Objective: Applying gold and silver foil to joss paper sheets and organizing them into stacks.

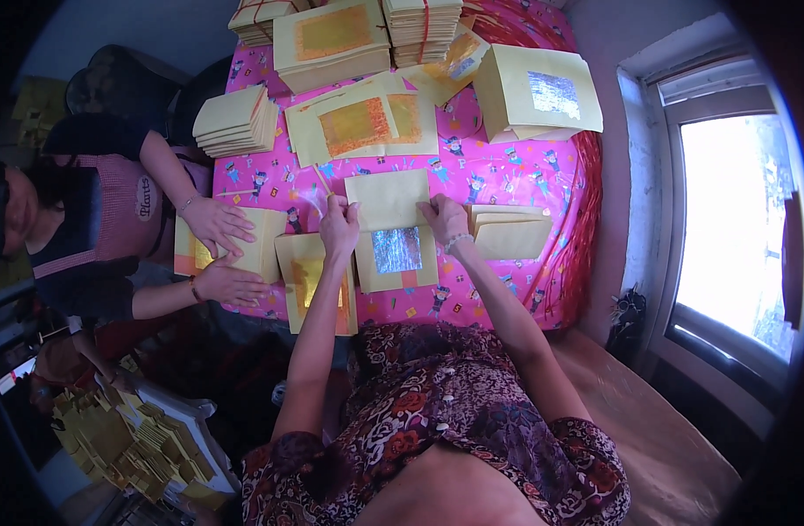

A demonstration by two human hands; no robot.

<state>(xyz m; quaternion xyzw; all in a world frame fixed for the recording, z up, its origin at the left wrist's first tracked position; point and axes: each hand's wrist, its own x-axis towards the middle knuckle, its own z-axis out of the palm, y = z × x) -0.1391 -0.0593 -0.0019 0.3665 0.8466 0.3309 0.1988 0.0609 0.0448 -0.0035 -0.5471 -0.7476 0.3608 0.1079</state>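
Note:
My left hand is closed on the left edge of a pale yellow paper sheet, thumb and fingers pinching it. At the opposite edge my right hand pinches the same sheet. Just below it, toward me, lies yellow paper with a silver foil square; whether both are one sheet with a crease I cannot tell. Left of this, under my left forearm, is a paper with a gold foil square. Folded yellow sheets lie beside my right wrist.
A pink patterned tablecloth covers the table. Stacks of foil paper stand at the back, another stack at the right. Red strands hang along the right edge. At the left, a co-worker's hands press on folded paper.

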